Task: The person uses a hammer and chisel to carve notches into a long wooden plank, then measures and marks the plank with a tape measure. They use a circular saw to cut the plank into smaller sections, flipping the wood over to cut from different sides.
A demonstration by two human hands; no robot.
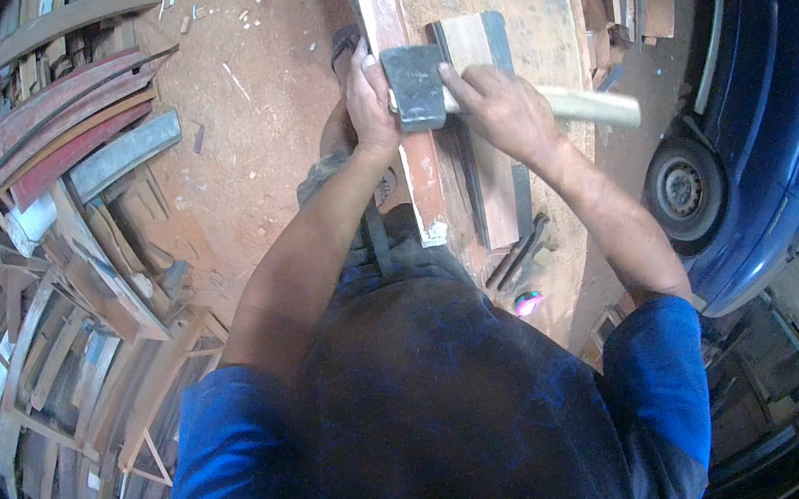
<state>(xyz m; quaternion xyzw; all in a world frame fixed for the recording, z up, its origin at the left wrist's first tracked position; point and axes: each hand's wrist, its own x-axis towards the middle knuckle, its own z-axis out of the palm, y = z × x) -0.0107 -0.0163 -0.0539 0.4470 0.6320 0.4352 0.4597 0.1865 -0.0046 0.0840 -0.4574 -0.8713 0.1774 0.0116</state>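
Note:
A long reddish-brown wooden board (425,185) with a pale, chipped near end runs away from my body. My left hand (370,102) is pressed along its left side, fingers pointing forward and partly curled round its edge. My right hand (507,109) is closed on a mallet near its head. That mallet has a dark, blocky head (417,89) and a pale wooden handle (592,105) sticking out to the right. From above, the head overlaps the board; whether they touch I cannot tell.
A wooden piece with dark edges (469,48) lies on the workbench (539,9), with a dark tool (523,253) and a small pink round object (528,303) nearer me. Stacked timber (91,129) fills the left. A blue car (760,151) stands at right.

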